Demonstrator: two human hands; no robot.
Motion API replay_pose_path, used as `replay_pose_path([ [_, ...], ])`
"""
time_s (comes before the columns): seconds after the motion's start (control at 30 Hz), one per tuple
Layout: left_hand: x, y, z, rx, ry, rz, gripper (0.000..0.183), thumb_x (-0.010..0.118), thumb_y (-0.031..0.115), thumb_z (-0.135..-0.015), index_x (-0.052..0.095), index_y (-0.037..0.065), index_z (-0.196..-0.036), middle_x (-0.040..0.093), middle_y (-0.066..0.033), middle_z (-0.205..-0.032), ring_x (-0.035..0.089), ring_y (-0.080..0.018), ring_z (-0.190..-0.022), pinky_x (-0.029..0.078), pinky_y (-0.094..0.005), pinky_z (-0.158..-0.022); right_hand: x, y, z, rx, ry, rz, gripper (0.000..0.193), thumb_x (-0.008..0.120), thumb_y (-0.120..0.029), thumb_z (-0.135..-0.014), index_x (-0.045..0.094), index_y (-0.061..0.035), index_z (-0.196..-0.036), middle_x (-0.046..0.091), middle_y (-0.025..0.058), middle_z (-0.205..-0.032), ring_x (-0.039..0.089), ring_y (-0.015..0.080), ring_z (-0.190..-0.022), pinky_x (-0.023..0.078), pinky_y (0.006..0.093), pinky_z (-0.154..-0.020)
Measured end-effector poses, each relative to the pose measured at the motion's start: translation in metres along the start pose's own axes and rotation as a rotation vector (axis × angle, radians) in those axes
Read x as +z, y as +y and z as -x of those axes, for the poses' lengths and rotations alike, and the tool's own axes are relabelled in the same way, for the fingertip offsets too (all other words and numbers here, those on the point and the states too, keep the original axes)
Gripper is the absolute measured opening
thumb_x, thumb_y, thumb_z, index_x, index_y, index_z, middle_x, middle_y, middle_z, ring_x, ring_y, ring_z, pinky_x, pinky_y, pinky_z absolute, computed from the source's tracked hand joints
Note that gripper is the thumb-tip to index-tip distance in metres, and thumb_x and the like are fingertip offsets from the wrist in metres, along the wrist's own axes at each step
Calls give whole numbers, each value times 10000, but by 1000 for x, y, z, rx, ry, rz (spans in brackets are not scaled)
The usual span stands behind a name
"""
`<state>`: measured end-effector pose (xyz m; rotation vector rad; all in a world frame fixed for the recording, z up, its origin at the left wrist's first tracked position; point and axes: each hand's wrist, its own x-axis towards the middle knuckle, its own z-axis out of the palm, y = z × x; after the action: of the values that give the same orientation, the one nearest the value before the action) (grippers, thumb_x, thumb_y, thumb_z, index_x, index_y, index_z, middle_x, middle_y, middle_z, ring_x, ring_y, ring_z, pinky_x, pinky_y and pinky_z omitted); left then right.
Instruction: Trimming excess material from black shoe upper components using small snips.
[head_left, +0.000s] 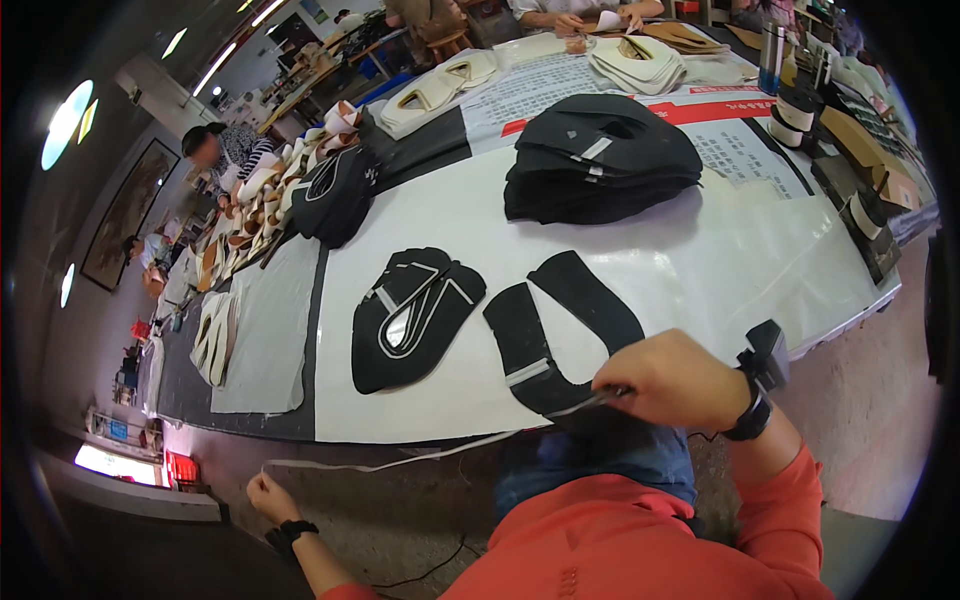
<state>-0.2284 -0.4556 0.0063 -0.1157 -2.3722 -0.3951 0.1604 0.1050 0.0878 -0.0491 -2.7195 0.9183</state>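
Observation:
A narrow whitish tape (400,462) stretches along the table's near edge between my two hands. At lower left, beyond the edge, my left hand (270,497) is closed, pinching one end. My right hand (680,380) is closed on the other end, over the right arm of a black U-shaped shoe-upper piece (590,300). A small dark metallic thing shows at its fingertips; its kind I cannot make out. The U-shaped piece lies flat with a pale reflective band across its left arm. Left of it lies a small pile of black uppers (380,350) with pale tape outlines.
A tall stack of black pieces (600,150) stands at the back, with another black bundle (335,195) to its left. Cream pieces (640,70) lie at the far side. Thread spools (790,115) and a bottle (772,60) stand far right. Other people work around the table.

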Motion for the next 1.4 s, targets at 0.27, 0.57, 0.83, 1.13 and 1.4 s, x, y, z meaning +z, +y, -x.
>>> replay_pose_path([
  [0.27, -10, 179, -13, 260, -44, 601, 95, 622, 65, -993, 668, -14, -967, 698, -117, -1027, 653, -232, -926, 518, -335, -812, -65, 55, 27, 419, 501, -227, 79, 707, -21, -902, 718, 0, -977, 736, 42, -868, 649, 91, -789, 511, 262, -724],
  [0.57, -65, 358, 59, 723, -538, 902, 123, 717, -56, -849, 716, 23, -942, 709, -99, -816, 670, -228, -704, 516, -322, -642, -144, 118, 83, 588, 1400, 670, 191, 702, -164, -984, 736, -31, -1116, 769, 66, -1008, 687, 99, -928, 527, 251, -826],
  [0.83, -65, 420, 126, 928, -755, 1051, 132, 833, 38, -800, 733, 55, -883, 680, -70, -705, 625, -221, -574, 456, -319, -511, -19, 15, -22, 261, 409, -378, 318, 758, -138, -905, 678, -16, -1188, 771, 125, -949, 731, 178, -838, 553, 302, -726],
  [1.13, -52, 403, 140, 518, -907, 964, 95, 789, 44, -864, 700, 12, -863, 700, -82, -744, 639, -163, -611, 486, -286, -567, 41, 12, -32, 211, -100, -605, 309, 773, -160, -861, 690, -17, -1123, 612, 69, -726, 541, 114, -633, 453, 282, -594],
  [1.4, -23, 394, 145, 584, -905, 953, 119, 793, 57, -844, 711, 14, -919, 717, -96, -877, 664, -227, -769, 514, -336, -685, 41, 38, -36, 255, 83, -482, 92, 706, -87, -888, 708, -12, -943, 657, 24, -739, 568, 78, -678, 471, 260, -621],
])
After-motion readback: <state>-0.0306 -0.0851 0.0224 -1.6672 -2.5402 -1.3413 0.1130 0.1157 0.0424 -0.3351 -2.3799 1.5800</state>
